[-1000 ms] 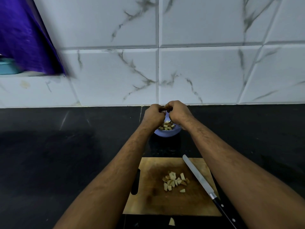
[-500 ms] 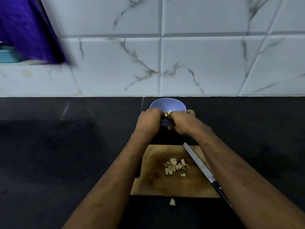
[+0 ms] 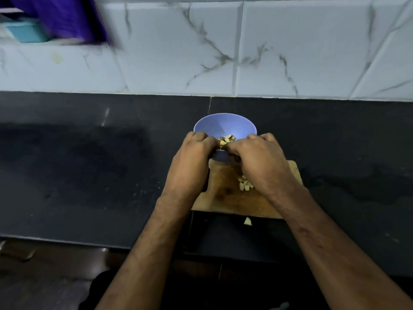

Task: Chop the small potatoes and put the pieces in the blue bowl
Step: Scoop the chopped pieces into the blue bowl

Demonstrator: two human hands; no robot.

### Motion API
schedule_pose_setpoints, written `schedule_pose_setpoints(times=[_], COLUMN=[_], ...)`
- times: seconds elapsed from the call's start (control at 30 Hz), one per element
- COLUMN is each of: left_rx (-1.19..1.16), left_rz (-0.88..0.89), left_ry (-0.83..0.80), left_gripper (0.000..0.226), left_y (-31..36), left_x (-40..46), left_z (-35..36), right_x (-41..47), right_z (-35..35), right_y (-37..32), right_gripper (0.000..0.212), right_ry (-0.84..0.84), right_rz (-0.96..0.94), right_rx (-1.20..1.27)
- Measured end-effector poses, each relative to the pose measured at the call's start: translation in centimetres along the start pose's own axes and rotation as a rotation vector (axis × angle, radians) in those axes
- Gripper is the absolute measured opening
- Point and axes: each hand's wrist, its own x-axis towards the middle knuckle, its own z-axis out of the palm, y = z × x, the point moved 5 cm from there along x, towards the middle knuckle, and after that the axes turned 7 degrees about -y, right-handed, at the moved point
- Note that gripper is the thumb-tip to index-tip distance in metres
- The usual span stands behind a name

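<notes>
Because the work is done on a dark countertop [image 3: 89, 175] running along a white marble-look tiled wall [image 3: 290, 52], everything sits close to the person's body, w/ the wooden cutting board [image 3: 225, 198] nearest the front edge, prob. so chopping happens within easy reach. Both forearms reach fwd over the board. The blue bowl [image 3: 223, 125] stands just beyond the board's far edge, touching or nearly so; I judge it's parked there so pieces travel the shortest way from board to bowl. The left hand [image 3: 190, 162] has its fingers curled over the bowl's near-left rim, and the right hand [image 3: 261, 162] curls over the near-right rim; they look to be gripping the bowl betw. them, though whether they also pinch potato bits can't be told, since fingertips are hidden. My guess: bowl is being steadied or drawn toward the board. Some potato pieces [image 3: 226, 139] already lie inside the bowl, a small pile of cut pieces [image 3: 244, 185] waits on the board, partly under the right wrist, and one stray piece [image 3: 247, 221] sits off the board's near edge. So the task is partway done, approx. At upper left, a purple cloth [image 3: 67, 16] hangs beside a teal container [image 3: 26, 32], blurred.
</notes>
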Motion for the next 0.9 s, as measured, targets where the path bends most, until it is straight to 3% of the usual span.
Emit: schedule_pose_setpoints(times=[0.07,0.2,0.33,0.4,0.57,0.67,0.9], left_rx=[-0.014,-0.032,-0.076,-0.098,-0.151,-0.177,-0.131], left_rz=[-0.017,-0.044,-0.064,-0.038,-0.024,-0.022,0.016], left_ry=[-0.008,-0.036,-0.026,0.046,0.164,0.085,-0.108], left_gripper=[0.018,0.021,0.027,0.031,0.026,0.023,0.019], left_y=[-0.5,-1.2,-0.8,0.1,2.4,3.4,4.6], left_x=[-1.3,-3.0,-3.8,-4.4,-6.8,-7.9,-8.6], left_z=[-0.3,-0.5,-0.8,-1.3,-0.7,0.9,3.3], right_x=[-0.6,-1.3,-1.9,-2.1,-3.9,-5.2,-7.3], right_z=[0.4,1.7,2.3,2.3,1.5,2.2,5.4], right_y=[-1.2,-2.3,-2.5,-2.0,1.3,3.6,4.9], right_gripper=[0.045,0.023,0.034,0.024,0.035,0.030,0.024], right_ry=[-0.067,0.000,0.043,0.127,0.350,0.388,0.281], right_rz=[0.002,-0.002,-0.027,-0.057,-0.013,0.116,0.230], right_rx=[0.008,-0.005,0.042,0.078,0.329,0.410,0.428])
